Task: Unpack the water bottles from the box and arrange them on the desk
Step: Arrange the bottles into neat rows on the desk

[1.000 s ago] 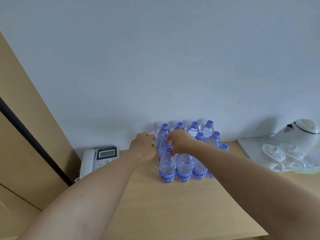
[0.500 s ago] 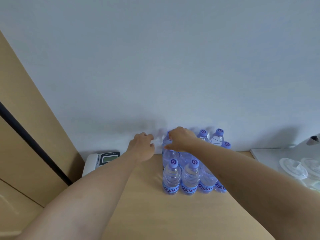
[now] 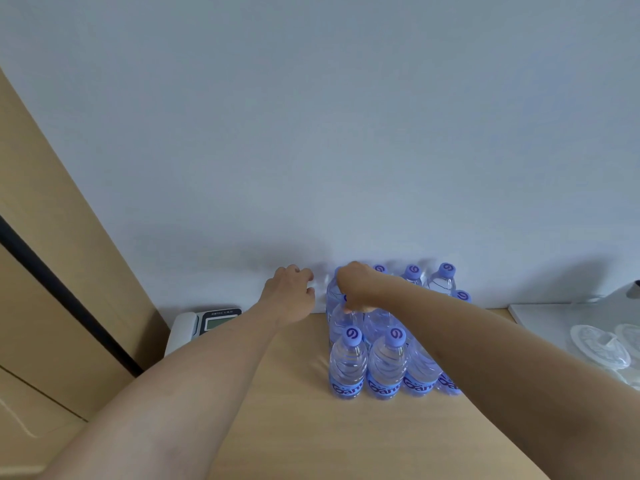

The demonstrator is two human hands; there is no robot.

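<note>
Several clear water bottles [image 3: 348,365] with purple caps and blue labels stand upright in a tight block on the wooden desk [image 3: 277,427], back against the white wall. My right hand [image 3: 360,289] reaches over the block and closes over the top of the back-left bottle [image 3: 333,292], hiding its cap. Just left of the block and close to the wall, my left hand [image 3: 289,292] has its fingers curled. Whether it holds anything is unclear. No box is in view.
A white desk phone [image 3: 207,322] sits at the desk's back left corner, beside a tall wooden panel [image 3: 52,271]. At the right, a white tray [image 3: 540,320] carries clear glass cups [image 3: 599,344], and a kettle's edge [image 3: 635,289] shows there too.
My right hand moved from a front bottle's cap back to the bottle at the rear left. The view shifted left, so the kettle is nearly out of frame. My left hand barely moved.
</note>
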